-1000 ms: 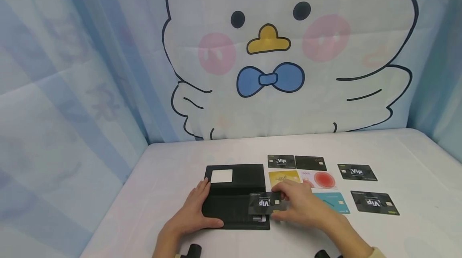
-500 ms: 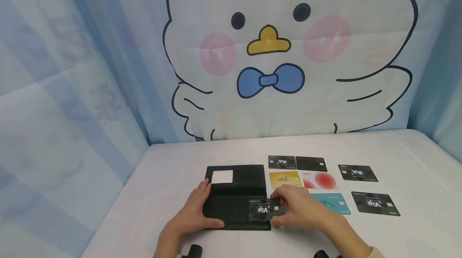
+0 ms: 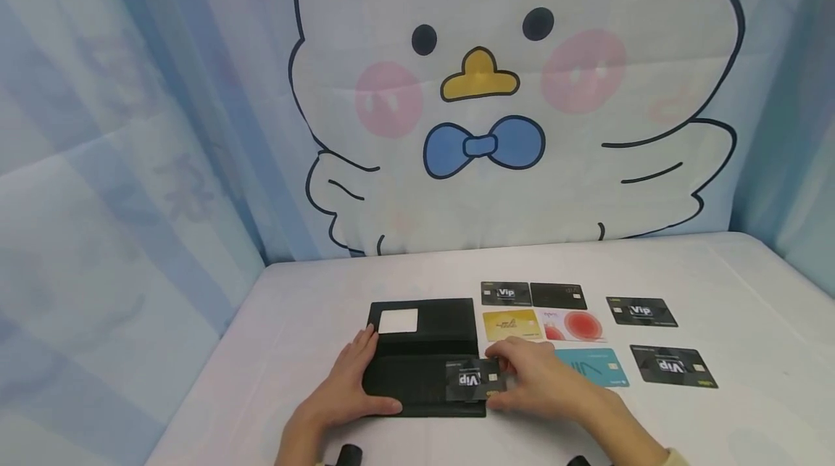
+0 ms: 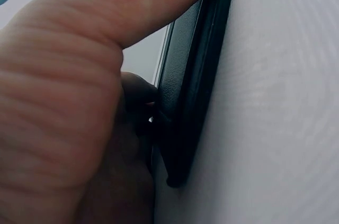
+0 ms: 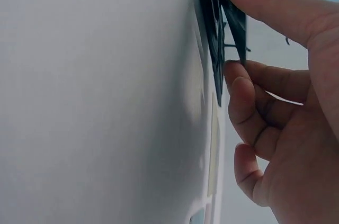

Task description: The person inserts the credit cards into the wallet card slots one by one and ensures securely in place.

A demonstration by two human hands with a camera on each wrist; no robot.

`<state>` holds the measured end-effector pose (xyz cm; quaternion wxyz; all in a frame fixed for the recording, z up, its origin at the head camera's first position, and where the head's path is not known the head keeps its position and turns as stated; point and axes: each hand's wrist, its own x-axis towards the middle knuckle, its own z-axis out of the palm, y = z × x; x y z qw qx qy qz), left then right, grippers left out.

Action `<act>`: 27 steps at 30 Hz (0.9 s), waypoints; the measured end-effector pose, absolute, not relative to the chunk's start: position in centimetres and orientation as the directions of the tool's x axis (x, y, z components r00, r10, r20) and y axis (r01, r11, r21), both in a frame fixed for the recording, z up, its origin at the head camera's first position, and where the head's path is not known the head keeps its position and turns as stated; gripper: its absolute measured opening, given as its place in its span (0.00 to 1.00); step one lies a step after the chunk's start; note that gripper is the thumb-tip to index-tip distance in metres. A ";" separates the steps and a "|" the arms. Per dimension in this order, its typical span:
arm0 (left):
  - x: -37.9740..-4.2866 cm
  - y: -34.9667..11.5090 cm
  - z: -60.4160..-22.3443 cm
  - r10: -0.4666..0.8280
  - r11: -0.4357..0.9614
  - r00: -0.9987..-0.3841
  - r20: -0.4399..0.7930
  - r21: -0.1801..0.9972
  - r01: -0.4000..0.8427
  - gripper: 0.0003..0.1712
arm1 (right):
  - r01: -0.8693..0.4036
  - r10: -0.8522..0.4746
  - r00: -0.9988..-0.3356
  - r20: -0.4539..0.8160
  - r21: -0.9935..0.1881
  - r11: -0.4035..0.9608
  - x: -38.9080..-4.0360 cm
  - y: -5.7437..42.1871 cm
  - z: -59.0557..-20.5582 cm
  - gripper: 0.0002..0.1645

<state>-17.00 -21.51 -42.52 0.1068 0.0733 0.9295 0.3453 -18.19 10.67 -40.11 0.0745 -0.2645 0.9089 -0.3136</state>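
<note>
A black wallet [image 3: 417, 383] lies unfolded on the table, with a white rectangle [image 3: 399, 321] on its far flap. My left hand [image 3: 346, 383] rests at the wallet's left side, fingers straight along the edge and thumb pressed on the near left part. Between thumb and fingertips, my right hand [image 3: 548, 383] pinches a black VIP card [image 3: 462, 381] by its right end. That card lies over the right part of the wallet's near half; in the right wrist view the black card [image 5: 237, 28] stands slightly tilted off the wallet. Whether its edge is inside a slot cannot be told.
Beyond my right hand lie a gold card [image 3: 512, 325], a white card with a red circle [image 3: 574, 325], a teal card [image 3: 595, 367] and several black cards, such as one VIP card [image 3: 674, 366] at the right. A cartoon-printed curtain [image 3: 479, 205] hangs behind the table.
My right hand has brought the VIP card a little nearer to me, lower over the wallet's near half. The left hand and wallet stay in place.
</note>
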 end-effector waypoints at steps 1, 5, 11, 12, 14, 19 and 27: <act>-17.0 -21.5 -42.5 0.211 0.749 -0.966 -0.148 0.660 0.063 0.70 | -0.439 -0.530 -0.847 0.039 -0.612 0.657 -18.1 10.9 -40.1 0.32; -16.9 -21.5 -42.5 0.211 0.746 -0.966 -0.147 0.663 0.062 0.70 | -0.456 -0.545 -0.836 0.068 -0.638 0.620 -18.0 11.6 -40.2 0.30; -16.9 -21.5 -42.5 0.207 0.751 -0.967 -0.146 0.657 0.062 0.70 | -0.471 -0.563 -0.823 0.073 -0.643 0.605 -18.1 11.7 -40.2 0.29; -16.9 -21.5 -42.5 0.207 0.751 -0.968 -0.145 0.657 0.062 0.70 | -0.475 -0.565 -0.822 0.075 -0.638 0.606 -18.2 11.7 -40.2 0.29; -16.9 -21.5 -42.5 0.208 0.751 -0.968 -0.142 0.658 0.065 0.70 | -0.494 -0.571 -0.816 0.092 -0.625 0.604 -18.2 11.4 -40.3 0.28; -16.9 -21.5 -42.5 0.211 0.746 -0.968 -0.137 0.662 0.069 0.70 | -0.528 -0.581 -0.805 0.119 -0.589 0.612 -18.3 10.5 -40.4 0.25; -16.9 -21.5 -42.5 0.220 0.744 -0.967 -0.129 0.663 0.081 0.70 | -0.533 -0.590 -0.801 0.100 -0.569 0.627 -18.4 9.5 -40.7 0.24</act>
